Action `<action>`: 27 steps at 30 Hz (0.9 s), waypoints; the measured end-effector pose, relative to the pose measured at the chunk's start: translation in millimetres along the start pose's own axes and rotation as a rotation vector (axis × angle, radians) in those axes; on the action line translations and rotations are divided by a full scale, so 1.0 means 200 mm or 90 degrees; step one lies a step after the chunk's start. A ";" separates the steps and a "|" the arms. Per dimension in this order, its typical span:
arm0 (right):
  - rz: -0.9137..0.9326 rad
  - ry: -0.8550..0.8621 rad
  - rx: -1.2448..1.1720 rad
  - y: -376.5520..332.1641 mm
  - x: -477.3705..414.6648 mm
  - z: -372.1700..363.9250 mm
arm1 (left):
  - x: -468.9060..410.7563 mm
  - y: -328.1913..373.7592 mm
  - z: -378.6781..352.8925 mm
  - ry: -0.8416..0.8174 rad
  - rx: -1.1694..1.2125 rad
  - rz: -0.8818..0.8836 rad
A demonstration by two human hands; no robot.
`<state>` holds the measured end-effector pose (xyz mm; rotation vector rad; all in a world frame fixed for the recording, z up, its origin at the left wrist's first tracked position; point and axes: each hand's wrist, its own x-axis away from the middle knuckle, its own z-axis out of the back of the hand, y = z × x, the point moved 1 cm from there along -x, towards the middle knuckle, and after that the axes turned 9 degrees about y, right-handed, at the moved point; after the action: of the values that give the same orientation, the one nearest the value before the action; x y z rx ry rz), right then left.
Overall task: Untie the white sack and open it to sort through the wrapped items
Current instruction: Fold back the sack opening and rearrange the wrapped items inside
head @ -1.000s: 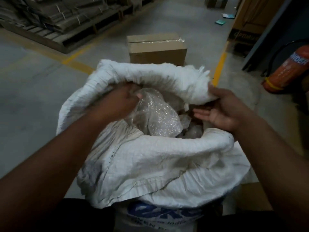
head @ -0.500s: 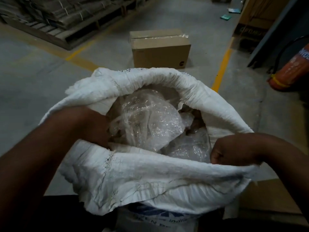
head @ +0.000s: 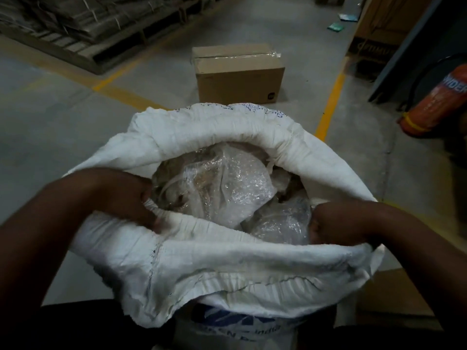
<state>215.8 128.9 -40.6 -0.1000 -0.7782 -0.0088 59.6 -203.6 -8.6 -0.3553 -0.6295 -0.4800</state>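
The white woven sack (head: 227, 269) stands open in front of me, its mouth rolled outward into a thick cuff. Inside lie several items wrapped in clear bubble wrap (head: 227, 188), the biggest one on top at the middle. My left hand (head: 136, 198) grips the near-left part of the rolled rim, fingers curled over the fabric. At the near-right part of the rim, my right hand (head: 336, 223) is clenched on the cloth, its fingertips hidden inside the fold.
A taped cardboard box (head: 238, 72) sits on the concrete floor just beyond the sack. A red fire extinguisher (head: 434, 104) lies at the right. Pallets of flattened cardboard (head: 83, 24) stand at the back left. Yellow floor lines (head: 331, 102) run past the sack.
Both hands have moved from the sack's inside to its near rim and closed on it. The rim has been rolled down and the mouth is wider, showing more wrapped items.
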 end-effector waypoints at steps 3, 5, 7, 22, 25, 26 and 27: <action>0.024 0.189 -0.228 -0.05 -0.05 0.05 | -0.04 0.12 0.04 0.187 -0.045 -0.074; 0.008 0.345 -0.316 -0.02 -0.12 0.11 | -0.08 0.18 0.06 0.319 -0.003 -0.094; -0.049 0.526 -0.350 0.03 -0.20 0.14 | -0.10 0.22 0.10 0.443 0.118 -0.099; -0.007 0.533 -0.319 0.11 -0.33 0.06 | -0.34 0.19 -0.02 0.295 0.225 -0.200; 0.021 0.498 -0.270 0.02 -0.30 0.05 | -0.32 0.22 -0.01 0.252 0.201 -0.151; 0.039 0.497 -0.274 -0.02 -0.28 0.04 | -0.30 0.23 -0.01 0.236 0.177 -0.133; 0.073 0.503 -0.283 -0.06 -0.27 0.04 | -0.29 0.25 -0.01 0.218 0.157 -0.123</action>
<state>171.0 115.9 -71.7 -0.5299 0.0327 -0.1067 45.5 -145.0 -56.1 0.0245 -0.3842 -0.6235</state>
